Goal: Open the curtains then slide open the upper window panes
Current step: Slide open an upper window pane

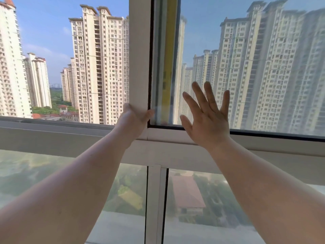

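Window fills the whole frame. Upper left: open gap, towers (98, 64) and sky seen sharp w/ no glass. Upper right: pane (255, 67), slid over, its glass showing the same towers hazier. Pane's white upright stile (139, 59) runs top to mid-frame at centre; just right of it a 2nd frame edge w/ a yellow strip (169, 59) shows through the glass. Below, a white rail (175, 152) crosses the frame left to right; under it lower panes (202, 199), split by a white mullion (154, 205), look down on roofs and trees, blurry.

Both arms come up from the bottom corners, bare forearms, angled in toward centre.

Left hand (132, 118): at frame centre, wrist bent back, palm set against the stile's left face near its bottom end. Thumb curls round the stile's front toward the black seal; the other fingers go behind the stile on the open side, out of sight. So it grips the stile.

Right hand (206, 118): just right of centre, back of hand to camera, fingers straight, spread wide, pointing up. Palm looks flat on the pane's glass at its lower left corner, heel of hand over the pane's bottom frame; actual contact can't be confirmed from behind. Holds nothing.

Hands are near each other, apart, w/ the stile and yellow strip between them. No curtain in view.
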Demonstrator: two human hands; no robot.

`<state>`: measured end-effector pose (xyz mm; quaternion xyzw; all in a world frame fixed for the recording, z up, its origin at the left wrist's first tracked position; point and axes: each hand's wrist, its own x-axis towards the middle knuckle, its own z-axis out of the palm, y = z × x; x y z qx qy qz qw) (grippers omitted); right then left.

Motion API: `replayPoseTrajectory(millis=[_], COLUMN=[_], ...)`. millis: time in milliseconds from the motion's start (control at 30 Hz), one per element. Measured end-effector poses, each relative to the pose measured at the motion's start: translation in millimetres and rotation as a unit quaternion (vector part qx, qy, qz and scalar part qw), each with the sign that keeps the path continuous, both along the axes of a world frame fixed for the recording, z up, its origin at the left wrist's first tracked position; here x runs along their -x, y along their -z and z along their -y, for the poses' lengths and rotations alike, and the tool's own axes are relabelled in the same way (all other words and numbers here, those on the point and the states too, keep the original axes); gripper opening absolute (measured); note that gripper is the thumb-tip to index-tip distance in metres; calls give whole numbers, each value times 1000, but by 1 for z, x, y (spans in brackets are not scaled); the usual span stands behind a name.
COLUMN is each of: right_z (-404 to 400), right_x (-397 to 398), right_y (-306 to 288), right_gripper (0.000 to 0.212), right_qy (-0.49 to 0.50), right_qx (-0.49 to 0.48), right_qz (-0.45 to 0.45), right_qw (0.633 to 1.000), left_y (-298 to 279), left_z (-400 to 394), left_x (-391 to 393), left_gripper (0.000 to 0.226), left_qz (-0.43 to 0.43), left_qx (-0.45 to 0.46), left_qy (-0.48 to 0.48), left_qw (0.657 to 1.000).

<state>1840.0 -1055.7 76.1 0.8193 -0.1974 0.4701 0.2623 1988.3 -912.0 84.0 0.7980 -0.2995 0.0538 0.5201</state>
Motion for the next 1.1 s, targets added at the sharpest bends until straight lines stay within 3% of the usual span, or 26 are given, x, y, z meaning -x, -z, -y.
replayPoseTrajectory(millis=[133, 400, 867, 1100], right_z=[15, 19, 23, 14], right_x=[15, 15, 22, 23], right_y=[2, 6, 5, 3], right_gripper=[60, 60, 60, 59], right_qy=[-3, -23, -12, -57], right_qx=[25, 52, 42, 7], right_qz=[24, 29, 8, 30], right_qw=[999, 998, 999, 998], left_y=[4, 5, 10, 1], left_z=[11, 10, 18, 15], left_x=[17, 15, 15, 25], left_gripper=[74, 65, 62, 68], left_qz=[58, -15, -9, -11], left_qx=[32, 65, 85, 34], left_qy=[7, 26, 32, 26], left_qw=[998, 997, 996, 999])
